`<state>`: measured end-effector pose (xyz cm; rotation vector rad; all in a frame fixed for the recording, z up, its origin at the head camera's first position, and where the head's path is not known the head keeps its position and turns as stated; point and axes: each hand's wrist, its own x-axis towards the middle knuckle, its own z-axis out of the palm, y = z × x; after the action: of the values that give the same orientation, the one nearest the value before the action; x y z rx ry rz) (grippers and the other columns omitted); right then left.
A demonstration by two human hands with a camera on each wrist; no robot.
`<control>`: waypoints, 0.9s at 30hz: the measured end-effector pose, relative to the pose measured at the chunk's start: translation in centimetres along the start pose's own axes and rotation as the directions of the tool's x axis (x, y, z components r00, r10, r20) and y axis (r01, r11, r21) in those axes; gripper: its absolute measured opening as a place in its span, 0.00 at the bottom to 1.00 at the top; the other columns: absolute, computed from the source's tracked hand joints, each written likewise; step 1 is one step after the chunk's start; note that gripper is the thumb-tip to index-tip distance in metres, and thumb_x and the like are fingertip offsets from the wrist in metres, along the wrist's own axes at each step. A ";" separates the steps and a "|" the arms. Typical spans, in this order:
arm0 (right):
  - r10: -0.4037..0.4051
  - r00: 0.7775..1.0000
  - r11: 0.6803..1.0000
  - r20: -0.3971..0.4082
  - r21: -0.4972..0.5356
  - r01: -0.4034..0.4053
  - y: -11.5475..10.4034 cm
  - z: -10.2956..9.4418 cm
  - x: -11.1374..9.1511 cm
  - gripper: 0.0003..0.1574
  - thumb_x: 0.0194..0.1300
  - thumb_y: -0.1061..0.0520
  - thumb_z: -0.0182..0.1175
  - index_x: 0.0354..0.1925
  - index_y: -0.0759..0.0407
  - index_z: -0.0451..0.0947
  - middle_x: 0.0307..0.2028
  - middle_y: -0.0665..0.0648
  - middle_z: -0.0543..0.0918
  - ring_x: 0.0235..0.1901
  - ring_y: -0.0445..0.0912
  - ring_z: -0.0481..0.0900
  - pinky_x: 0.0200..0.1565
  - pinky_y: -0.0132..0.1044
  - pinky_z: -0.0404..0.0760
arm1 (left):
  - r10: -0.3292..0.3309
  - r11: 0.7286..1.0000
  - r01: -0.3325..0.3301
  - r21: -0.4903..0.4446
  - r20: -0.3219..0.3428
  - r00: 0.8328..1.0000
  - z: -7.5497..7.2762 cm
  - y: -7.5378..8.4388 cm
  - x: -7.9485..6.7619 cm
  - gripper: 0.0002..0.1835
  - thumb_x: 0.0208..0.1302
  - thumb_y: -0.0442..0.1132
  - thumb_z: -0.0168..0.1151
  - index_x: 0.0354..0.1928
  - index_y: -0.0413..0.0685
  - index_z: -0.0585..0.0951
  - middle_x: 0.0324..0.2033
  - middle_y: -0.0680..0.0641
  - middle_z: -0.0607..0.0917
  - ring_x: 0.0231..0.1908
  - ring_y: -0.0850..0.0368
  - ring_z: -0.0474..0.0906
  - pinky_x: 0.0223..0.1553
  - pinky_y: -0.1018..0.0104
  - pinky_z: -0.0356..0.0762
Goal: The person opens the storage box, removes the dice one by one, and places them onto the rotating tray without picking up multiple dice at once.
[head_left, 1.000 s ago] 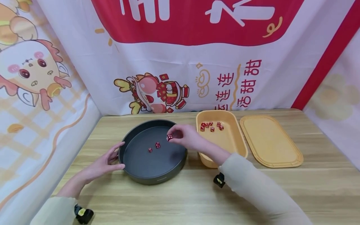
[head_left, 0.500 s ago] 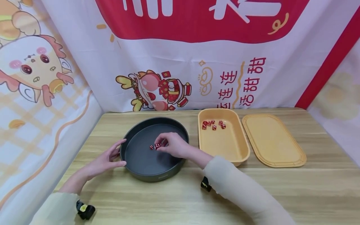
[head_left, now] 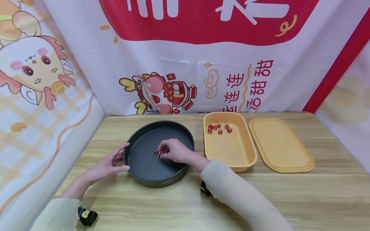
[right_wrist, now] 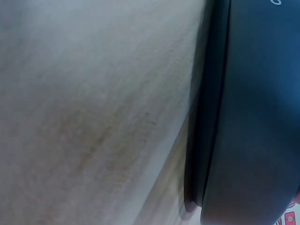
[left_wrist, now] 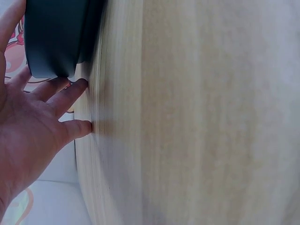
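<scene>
My right hand (head_left: 176, 151) reaches into the round dark grey pan (head_left: 144, 170) and pinches a red die (head_left: 160, 153) with white pips between thumb and fingers, low over the pan's floor. Just left of it lies another red die (head_left: 155, 151). Part of the pan floor is hidden behind the hand. My left hand (head_left: 105, 166) rests at the pan's left side with spread fingers touching its wall; the left wrist view shows the fingers (left_wrist: 68, 96) reaching down beside the pan. In the right wrist view the pan's outer wall (right_wrist: 253, 117) fills the right side, and the hand barely shows.
Right of the pan stands a yellow rectangular container (head_left: 231, 150) with several red dice (head_left: 220, 131) toward its far end. Its flat yellow lid (head_left: 281, 144) lies beside it on the wooden table (head_left: 138, 208). A printed cloth (head_left: 185, 57) hangs behind.
My right hand has moved left and toward me, from the pan's right rim down to the pan's middle, carrying the die. The left hand stays at the pan. The view has shifted slightly.
</scene>
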<state>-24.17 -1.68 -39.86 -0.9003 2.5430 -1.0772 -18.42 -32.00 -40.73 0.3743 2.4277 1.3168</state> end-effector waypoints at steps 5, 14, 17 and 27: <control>0.019 1.000 0.999 -0.007 0.039 -0.018 0.2 0.0 0.0 0.09 0.61 0.59 0.69 0.41 0.54 0.83 0.33 0.46 0.80 0.33 0.39 0.76 0.38 0.29 0.75 | -0.004 1.000 0.004 0.005 -0.001 1.000 0.0 0.2 -0.1 0.48 0.65 0.41 0.65 0.77 0.56 0.45 0.73 0.28 0.43 0.69 0.26 0.43 0.63 0.36 0.52; -0.009 1.000 0.997 -0.018 0.075 0.011 -0.3 -0.8 -0.7 0.10 0.61 0.60 0.68 0.43 0.55 0.83 0.37 0.51 0.82 0.35 0.41 0.76 0.39 0.29 0.76 | -0.010 1.000 0.010 0.005 -0.007 1.000 0.0 0.3 -0.3 0.48 0.65 0.40 0.65 0.77 0.57 0.44 0.72 0.27 0.43 0.69 0.26 0.43 0.63 0.35 0.52; -0.027 1.000 0.995 -0.017 0.094 0.028 -0.6 -1.5 -1.5 0.11 0.61 0.59 0.68 0.44 0.55 0.83 0.38 0.51 0.83 0.36 0.42 0.77 0.40 0.29 0.76 | -0.011 1.000 0.011 0.002 -0.011 1.000 0.0 0.2 -0.3 0.48 0.65 0.40 0.65 0.77 0.57 0.44 0.72 0.26 0.43 0.69 0.26 0.44 0.62 0.35 0.52; -0.043 0.998 0.987 -0.036 0.154 0.048 0.1 -4.9 -5.9 0.12 0.62 0.60 0.68 0.45 0.57 0.82 0.39 0.55 0.83 0.37 0.43 0.78 0.40 0.31 0.80 | 0.006 1.000 -0.006 -0.003 -0.008 1.000 0.1 0.1 -0.2 0.47 0.65 0.40 0.65 0.77 0.55 0.45 0.72 0.26 0.44 0.68 0.26 0.45 0.62 0.35 0.53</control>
<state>-21.73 4.79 -36.60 -0.9102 2.4344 -1.2923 -18.22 -31.95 -40.69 0.3769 2.4321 1.3270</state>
